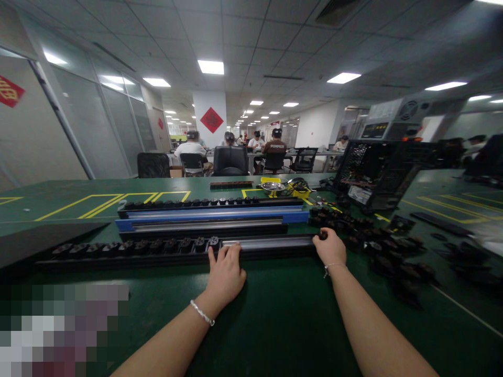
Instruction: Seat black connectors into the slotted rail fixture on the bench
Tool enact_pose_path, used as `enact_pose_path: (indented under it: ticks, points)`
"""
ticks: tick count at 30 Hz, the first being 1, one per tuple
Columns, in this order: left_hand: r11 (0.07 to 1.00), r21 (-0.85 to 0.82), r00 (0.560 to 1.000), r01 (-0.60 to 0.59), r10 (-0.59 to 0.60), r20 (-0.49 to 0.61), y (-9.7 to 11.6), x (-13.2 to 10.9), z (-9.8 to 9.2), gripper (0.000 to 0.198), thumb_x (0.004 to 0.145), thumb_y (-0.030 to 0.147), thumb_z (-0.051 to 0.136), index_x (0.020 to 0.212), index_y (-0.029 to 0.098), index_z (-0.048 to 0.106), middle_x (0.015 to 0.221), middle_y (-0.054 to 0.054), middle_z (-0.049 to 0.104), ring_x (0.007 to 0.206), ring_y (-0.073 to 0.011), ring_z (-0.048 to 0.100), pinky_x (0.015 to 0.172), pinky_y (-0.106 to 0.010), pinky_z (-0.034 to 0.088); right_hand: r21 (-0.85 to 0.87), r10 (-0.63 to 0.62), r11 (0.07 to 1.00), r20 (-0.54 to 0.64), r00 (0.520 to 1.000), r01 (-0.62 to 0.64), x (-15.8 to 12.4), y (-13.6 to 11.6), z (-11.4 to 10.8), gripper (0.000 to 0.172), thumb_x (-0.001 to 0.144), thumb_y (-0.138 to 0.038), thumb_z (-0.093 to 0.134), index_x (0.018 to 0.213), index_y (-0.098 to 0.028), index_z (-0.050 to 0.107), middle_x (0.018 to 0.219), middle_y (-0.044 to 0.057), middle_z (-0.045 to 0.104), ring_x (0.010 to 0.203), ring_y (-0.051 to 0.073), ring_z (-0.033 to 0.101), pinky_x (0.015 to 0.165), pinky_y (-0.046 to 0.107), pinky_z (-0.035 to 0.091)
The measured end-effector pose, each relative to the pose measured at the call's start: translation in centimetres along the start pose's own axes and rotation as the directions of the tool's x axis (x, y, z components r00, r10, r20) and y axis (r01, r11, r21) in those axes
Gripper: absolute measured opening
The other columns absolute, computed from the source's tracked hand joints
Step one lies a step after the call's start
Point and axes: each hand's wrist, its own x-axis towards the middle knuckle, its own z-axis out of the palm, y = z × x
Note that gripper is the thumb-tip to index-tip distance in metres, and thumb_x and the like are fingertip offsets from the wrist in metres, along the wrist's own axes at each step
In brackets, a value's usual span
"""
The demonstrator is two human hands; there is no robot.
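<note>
Green desk (pixel 283 309): black rail (pixel 271 243) lies roughly parallel to the desk's far edge, round black components (pixel 157 246) seated along its left portion. Left hand (pixel 227 275) loosely open, gripping nothing, fingertips on the rail beside the rightmost component. Right hand (pixel 330 250) closed, pinching a small black part (pixel 323 235) at the rail's right end.

"PUMPKIN" in pale capitals across back of brown shirt (pixel 274 152). Red diamond sign (pixel 211 120) on white pillar (pixel 209 99): character unclear. Far-left red sign (pixel 10 92): gold character, cut off. White label (pixel 359 195) on computer case (pixel 387 167): illegible.
</note>
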Motion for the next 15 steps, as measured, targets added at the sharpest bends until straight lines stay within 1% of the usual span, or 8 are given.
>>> enact_pose_path:
  ticks: [7,15]
  points:
    - [1.000,-0.010,1.000,-0.006,0.006,-0.003,-0.16,0.04,0.12,0.056,0.075,0.018,0.047,0.130,0.021,0.041,0.133,-0.008,0.052,0.127,-0.0265,0.039,0.112,-0.062,0.006,0.017,0.019,1.000,0.000,1.000,-0.019,0.13,0.12,-0.26,0.041,0.076,-0.033,0.050,0.112,-0.017,0.061,0.107,0.012,0.066,0.097,0.026,0.060,0.080,0.033,0.045]
    - [0.997,-0.069,0.999,-0.020,0.017,-0.042,-0.22,-0.01,0.26,0.055,0.074,0.017,0.045,0.129,0.020,0.043,0.131,-0.008,0.054,0.125,-0.0262,0.040,0.111,-0.064,0.004,0.023,0.058,0.998,0.006,0.998,-0.059,0.15,0.17,-0.49,0.042,0.075,-0.034,0.050,0.112,-0.018,0.062,0.100,0.011,0.067,0.092,0.026,0.061,0.077,0.034,0.045]
